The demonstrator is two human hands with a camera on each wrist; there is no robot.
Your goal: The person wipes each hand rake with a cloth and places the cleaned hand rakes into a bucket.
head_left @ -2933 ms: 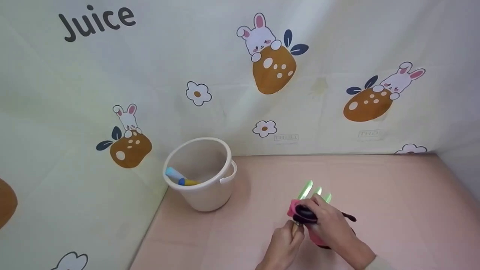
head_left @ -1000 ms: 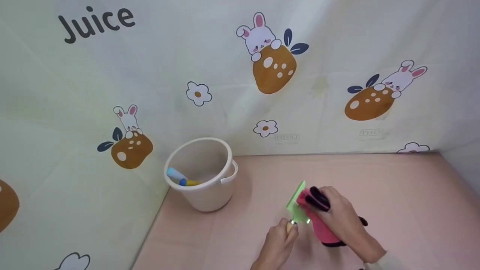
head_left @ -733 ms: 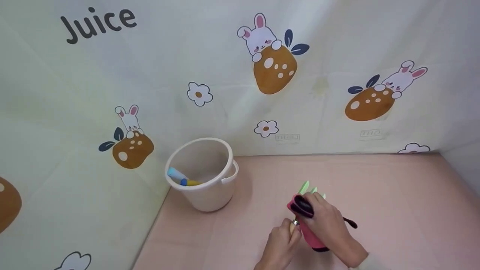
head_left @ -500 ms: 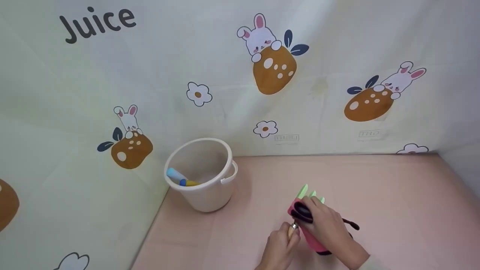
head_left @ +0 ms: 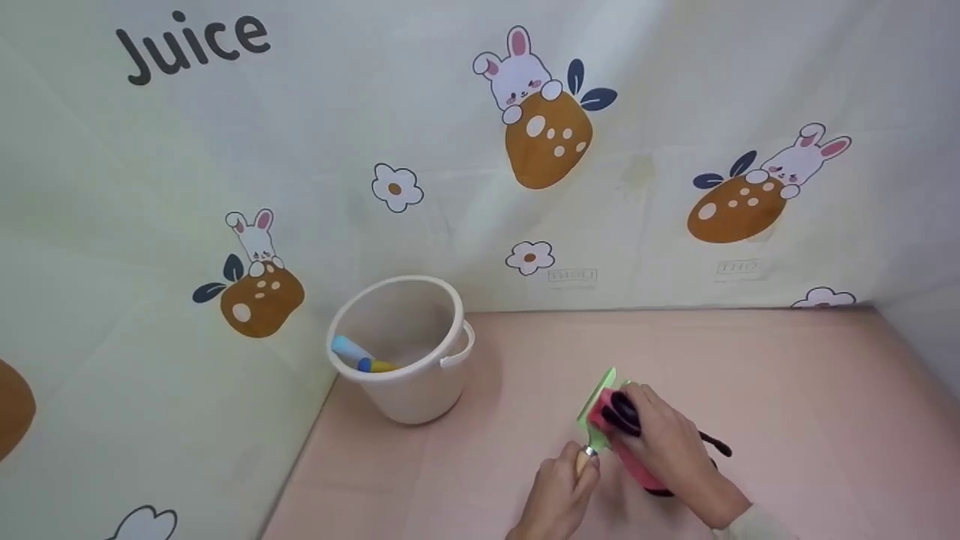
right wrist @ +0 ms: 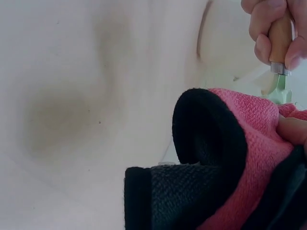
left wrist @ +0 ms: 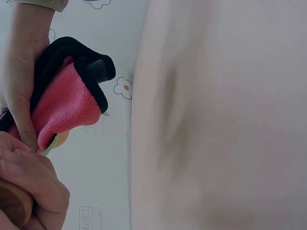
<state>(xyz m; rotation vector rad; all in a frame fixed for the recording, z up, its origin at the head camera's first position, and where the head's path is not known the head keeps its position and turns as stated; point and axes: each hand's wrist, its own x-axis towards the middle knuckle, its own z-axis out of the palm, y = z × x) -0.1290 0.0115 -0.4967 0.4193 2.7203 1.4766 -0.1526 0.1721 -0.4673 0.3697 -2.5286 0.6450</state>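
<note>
My left hand (head_left: 559, 487) grips the wooden handle (right wrist: 280, 38) of a garden hand fork. The green metal head (head_left: 598, 397) points up and away, its lower part joined to the handle by a silver collar. In my right hand (head_left: 671, 439) is a folded pink cloth (left wrist: 67, 103) with black edging and a dark grey underside. The cloth lies against the fork's head and, with the right hand, hides most of the right-hand tines. Both hands are above the table, and the cloth's loose end hangs below the right hand.
A white bucket (head_left: 424, 401) with a side handle stands at the back left. Inside it lean a light-blue-ended item (head_left: 349, 348) and a blue and yellow one (head_left: 377, 365). Printed fabric walls (head_left: 465, 225) enclose the pinkish table (head_left: 787, 405) at the back and sides.
My right hand has moved the cloth back and forth across the fork's head. Since half a second ago it has shifted rightward, exposing the left tine and base. My left hand stays nearly still.
</note>
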